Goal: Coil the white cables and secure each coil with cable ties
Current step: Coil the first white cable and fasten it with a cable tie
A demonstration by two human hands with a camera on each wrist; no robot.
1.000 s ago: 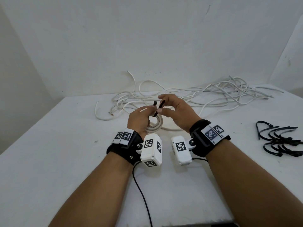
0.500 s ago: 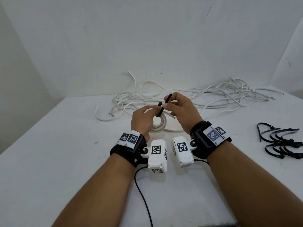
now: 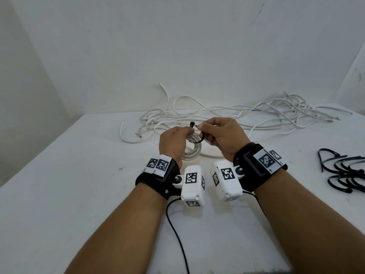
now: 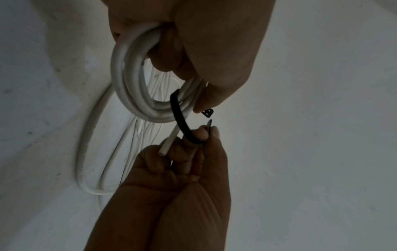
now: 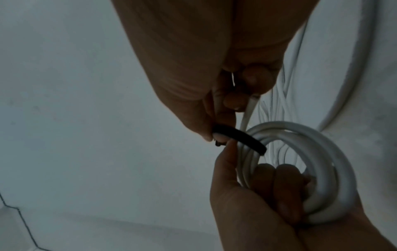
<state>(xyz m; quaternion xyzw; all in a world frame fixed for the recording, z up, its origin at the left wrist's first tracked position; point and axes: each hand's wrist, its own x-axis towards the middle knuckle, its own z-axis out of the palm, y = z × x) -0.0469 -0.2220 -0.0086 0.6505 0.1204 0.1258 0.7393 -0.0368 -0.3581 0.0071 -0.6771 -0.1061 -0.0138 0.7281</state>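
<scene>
My left hand (image 3: 182,133) grips a small coil of white cable (image 3: 192,150) with its fingers through the ring, just above the table. A black cable tie (image 3: 199,139) loops round the coil's strands. Its square head (image 4: 207,112) sticks out by my left fingertips. My right hand (image 3: 202,129) pinches the tie's pointed tail (image 4: 209,124), and the tip sits just short of the head. The coil's cut end (image 4: 166,146) pokes out against my right fingers. In the right wrist view the tie (image 5: 242,136) crosses the coil (image 5: 335,152).
A tangle of loose white cables (image 3: 262,113) lies along the back of the white table (image 3: 69,184), by the wall. Several spare black cable ties (image 3: 345,171) lie at the right edge. A thin black wire (image 3: 177,232) runs from my left wrist camera toward me.
The tie's tail stood upright in my right fingers; it is now bent down round the coil, its tip close to the head. Both hands have shifted slightly.
</scene>
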